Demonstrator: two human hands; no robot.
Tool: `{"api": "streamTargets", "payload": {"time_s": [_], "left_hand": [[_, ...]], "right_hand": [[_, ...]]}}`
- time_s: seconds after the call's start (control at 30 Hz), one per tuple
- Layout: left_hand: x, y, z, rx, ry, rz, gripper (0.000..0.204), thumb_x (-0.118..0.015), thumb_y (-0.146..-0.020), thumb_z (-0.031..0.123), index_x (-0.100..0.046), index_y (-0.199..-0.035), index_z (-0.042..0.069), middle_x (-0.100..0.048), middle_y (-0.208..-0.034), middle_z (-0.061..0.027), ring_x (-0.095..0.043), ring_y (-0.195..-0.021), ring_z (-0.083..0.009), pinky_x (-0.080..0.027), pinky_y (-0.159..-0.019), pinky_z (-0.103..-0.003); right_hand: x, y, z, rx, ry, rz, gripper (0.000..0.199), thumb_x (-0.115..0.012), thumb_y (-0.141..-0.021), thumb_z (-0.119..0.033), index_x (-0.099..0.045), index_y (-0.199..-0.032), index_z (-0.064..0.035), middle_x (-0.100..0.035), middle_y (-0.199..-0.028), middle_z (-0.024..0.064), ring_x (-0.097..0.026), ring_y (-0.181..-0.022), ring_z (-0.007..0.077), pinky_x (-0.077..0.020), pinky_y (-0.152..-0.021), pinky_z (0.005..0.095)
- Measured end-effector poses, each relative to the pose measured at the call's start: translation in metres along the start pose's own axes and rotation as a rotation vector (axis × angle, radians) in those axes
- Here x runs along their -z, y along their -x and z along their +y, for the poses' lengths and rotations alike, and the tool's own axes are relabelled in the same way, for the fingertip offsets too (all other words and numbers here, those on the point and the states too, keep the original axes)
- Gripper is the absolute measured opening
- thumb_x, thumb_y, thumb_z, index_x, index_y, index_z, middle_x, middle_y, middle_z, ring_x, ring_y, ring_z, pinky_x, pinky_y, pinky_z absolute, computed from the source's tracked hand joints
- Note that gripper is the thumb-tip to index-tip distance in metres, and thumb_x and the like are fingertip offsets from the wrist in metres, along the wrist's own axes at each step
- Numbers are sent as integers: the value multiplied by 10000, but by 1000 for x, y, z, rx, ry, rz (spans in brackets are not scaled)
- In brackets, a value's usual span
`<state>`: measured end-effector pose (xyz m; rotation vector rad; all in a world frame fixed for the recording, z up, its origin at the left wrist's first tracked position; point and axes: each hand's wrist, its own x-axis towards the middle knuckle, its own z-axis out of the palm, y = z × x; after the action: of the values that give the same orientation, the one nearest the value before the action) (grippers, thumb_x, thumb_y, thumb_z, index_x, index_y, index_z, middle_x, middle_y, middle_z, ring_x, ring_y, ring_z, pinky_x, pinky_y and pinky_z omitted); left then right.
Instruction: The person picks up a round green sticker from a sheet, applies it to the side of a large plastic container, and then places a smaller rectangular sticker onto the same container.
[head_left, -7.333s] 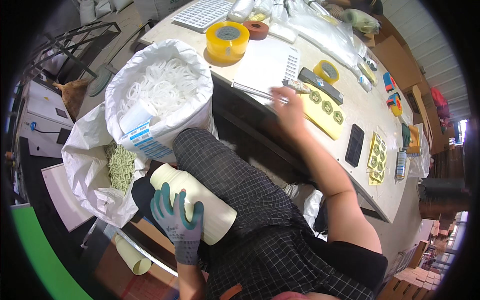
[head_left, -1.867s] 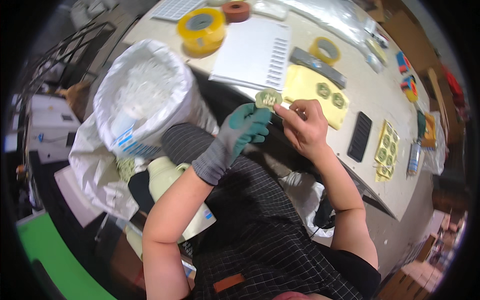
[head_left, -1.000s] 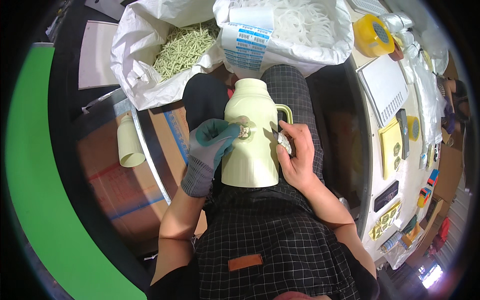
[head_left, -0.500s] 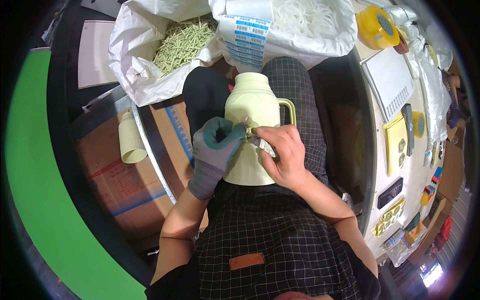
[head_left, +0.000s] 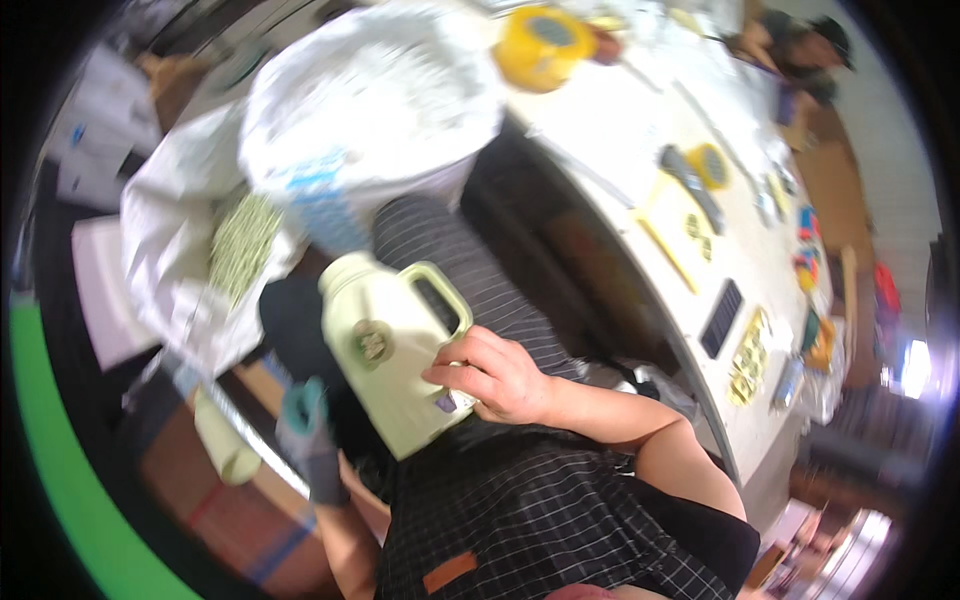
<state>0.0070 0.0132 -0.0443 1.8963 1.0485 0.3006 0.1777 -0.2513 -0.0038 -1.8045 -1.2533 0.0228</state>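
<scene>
A pale green vacuum flask shell (head_left: 395,385) with a side handle rests tilted on my lap. On its front is a dark round sticker (head_left: 371,343). My right hand (head_left: 495,375) lies against the flask's side below the handle, its fingers curled over a small crumpled white and purple scrap (head_left: 455,400). In a grey and teal glove, my left hand (head_left: 305,430) is off the flask, low to its left; motion smears its fingers.
At the left, a white sack (head_left: 165,280) holds pale green sticks. Another white sack (head_left: 265,150) holds whitish pieces. A second pale green shell (head_left: 222,440) lies on cartons. The right-hand table bears a tape roll (head_left: 545,50), yellow sticker sheets (head_left: 750,360) and a phone (head_left: 721,318). Another person (head_left: 800,60) is beyond.
My left hand has come away from the flask's front, down and left. The round sticker shows there now. My right hand has shifted to the flask's side. The whole view has swung.
</scene>
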Motion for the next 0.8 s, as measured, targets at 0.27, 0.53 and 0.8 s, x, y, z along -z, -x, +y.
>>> {"api": "streamTargets", "payload": {"time_s": [0.27, 0.53, 0.8], "left_hand": [[-3, -15, -54, 81, 323, -43, 164, -751, -1010, 207, -661, -1007, 69, -589, -795, 35, -492, -646, -40, -408, -592, -213], [10, -37, -107, -1, 342, 101, 204, -730, -1028, 235, -653, -1087, 55, -642, -861, 12, -545, -690, -74, -453, -628, -236], [56, -48, -267, 300, -238, 761, 690, -850, -875, 425, -611, -1286, -76, -681, -1160, -235, -646, -1074, -313, -520, -939, -427]], "right_hand": [[186, -1, 79, -107, 667, 596, 417, -620, -785, 118, -654, -1184, 1, -667, -1106, 167, -630, -1044, 369, -508, -919, 431], [349, -81, 197, -365, 1108, 808, 616, -828, -906, -413, -620, -1362, -54, -645, -1280, 206, -629, -1181, 397, -519, -993, 464], [229, 74, 267, -666, 1335, 173, 503, -779, -965, -305, -659, -1361, -19, -698, -1307, 193, -651, -1199, 378, -507, -1036, 474]]}}
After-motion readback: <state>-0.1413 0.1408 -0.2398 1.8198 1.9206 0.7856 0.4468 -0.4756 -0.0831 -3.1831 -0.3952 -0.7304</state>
